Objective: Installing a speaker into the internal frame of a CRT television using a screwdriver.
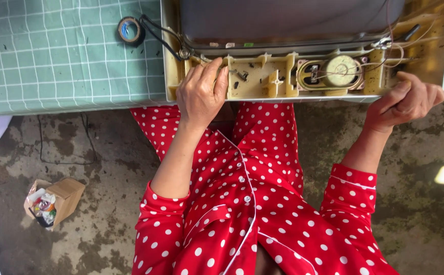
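Head view, looking down. Opened yellowed-cream plastic appliance casing [262,76] with a dark grey panel above it lies at 12 o'clock, its near edge overhanging the green checked table mat [54,51]. Left hand [200,94] grasps the casing's near rim at about 11 o'clock – fingers curled over the edge into the housing, thumb on the outer side. Right hand [405,102] at 2 o'clock clasps the casing's right end, fingers folded round the corner; what else it may hold – cannot tell. Inside the casing, between the hands: round cream-coloured speaker [340,71] in an oval metal frame, thin wires running off to the right. Roll of black tape with blue core [130,29] sits on the mat at 11 o'clock, just beside a black cable. Red white-dotted sleeves and lap fill 6 o'clock. Small brown cardboard box [54,201] with scraps rests on the stained concrete floor [105,153] at 8 o'clock.
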